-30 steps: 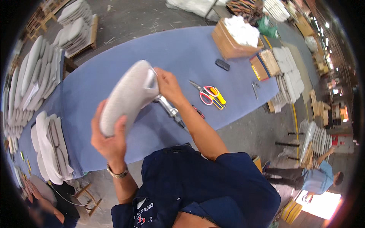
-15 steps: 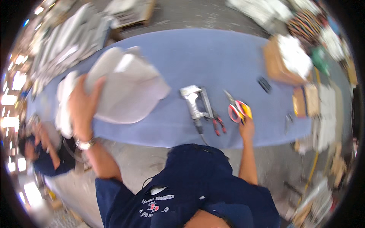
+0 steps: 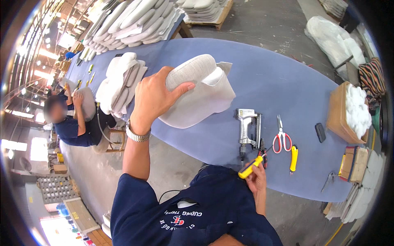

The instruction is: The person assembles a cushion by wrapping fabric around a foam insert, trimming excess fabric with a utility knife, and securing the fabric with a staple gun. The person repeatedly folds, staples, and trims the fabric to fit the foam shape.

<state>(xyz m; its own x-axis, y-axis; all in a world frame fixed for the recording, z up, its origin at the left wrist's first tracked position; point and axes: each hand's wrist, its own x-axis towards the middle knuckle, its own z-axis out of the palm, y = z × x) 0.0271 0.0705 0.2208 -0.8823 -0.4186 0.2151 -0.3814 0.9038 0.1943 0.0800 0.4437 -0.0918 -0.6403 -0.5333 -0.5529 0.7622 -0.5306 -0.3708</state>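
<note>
Looking down from the head view, a long blue table (image 3: 279, 82) is seen with one person at its near edge. A white padded cushion (image 3: 197, 96) is held above the table by the left hand (image 3: 154, 98), whose fingers are closed over the cushion's rounded upper edge while the thumb is pressed against its face; a watch (image 3: 137, 135) is worn on that wrist. A yellow-handled tool (image 3: 251, 167) is gripped by the right hand (image 3: 256, 180) at the near edge of the table, with the fingers wrapped about the handle. Just beyond that hand a grey staple gun (image 3: 247, 129) is laid on the blue surface, and beside it are placed red-handled scissors (image 3: 281, 137) and a second yellow-handled tool (image 3: 294, 158). A small dark object (image 3: 320, 132) and a cardboard box (image 3: 338, 112) filled with white stuffing are found further to the right. A stack of white cushions (image 3: 121, 82) is set on the table to the left, near a seated co-worker (image 3: 72, 123).
</note>
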